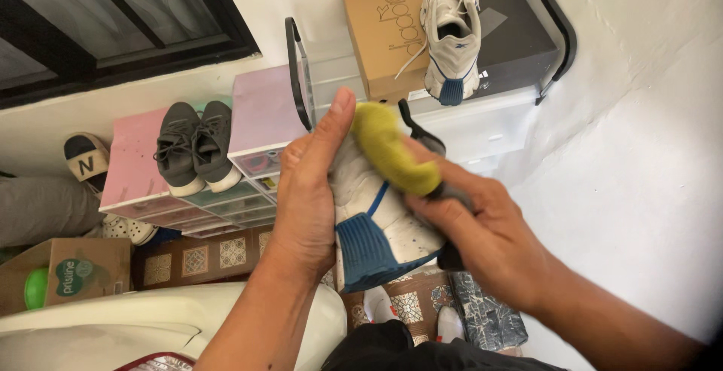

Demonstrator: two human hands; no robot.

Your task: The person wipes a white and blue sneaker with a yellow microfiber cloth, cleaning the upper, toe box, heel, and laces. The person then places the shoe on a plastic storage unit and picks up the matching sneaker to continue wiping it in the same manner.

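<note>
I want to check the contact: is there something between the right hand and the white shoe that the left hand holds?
Yes. A yellow-green cloth lies between the right hand and the white shoe, pressed on its upper part. The left hand grips the shoe directly.

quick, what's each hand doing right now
Left hand: closed around the white sneaker.
Right hand: closed on a yellow-green cloth, pressed to the sneaker.

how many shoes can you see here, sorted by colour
White sneakers with blue heel: 2, one gripped in the left hand and rubbed by the right hand with a yellow-green cloth, its mate on the boxes
Dark grey sneakers: 2
Black-and-cream shoe: 1
Total: 5
</note>
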